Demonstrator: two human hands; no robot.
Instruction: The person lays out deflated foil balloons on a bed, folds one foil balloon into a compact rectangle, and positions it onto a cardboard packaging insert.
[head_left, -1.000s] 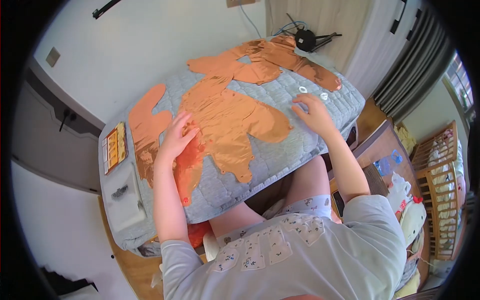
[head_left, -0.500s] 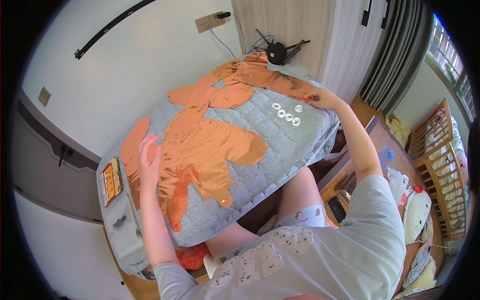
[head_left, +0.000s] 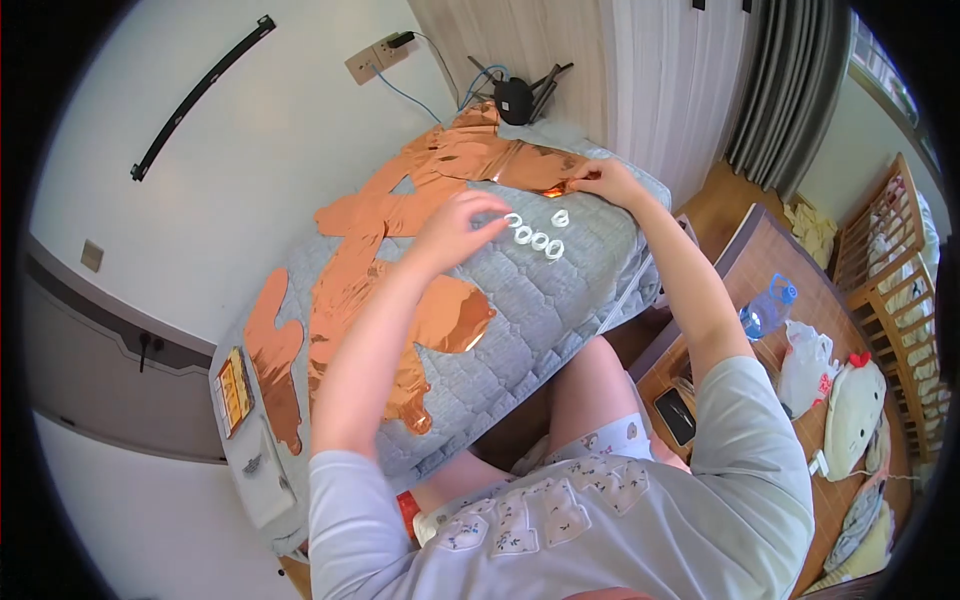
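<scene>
Flat copper-coloured foil balloons (head_left: 345,280) lie spread over the grey quilted mattress (head_left: 540,310). At the far right end of the foil, my right hand (head_left: 605,183) pinches the edge of one foil balloon (head_left: 530,165) between thumb and fingers. My left hand (head_left: 465,232) reaches across the bed with thumb and fingers apart, its fingertips at the leftmost of several small white ring-shaped rolls (head_left: 540,241); whether they touch it I cannot tell. A separate foil piece (head_left: 275,350) rests at the left. My left forearm hides part of the middle foil.
A black router (head_left: 514,100) with antennas stands behind the bed. At the left edge are a flat packet (head_left: 235,393) and a clear plastic bag (head_left: 262,480). To the right, a low table holds a phone (head_left: 675,416), a blue bottle (head_left: 768,308) and a white plush (head_left: 855,415).
My left hand has moved right, from above the left foil to the white rolls. My right hand stays at the foil's end. The view has shifted somewhat.
</scene>
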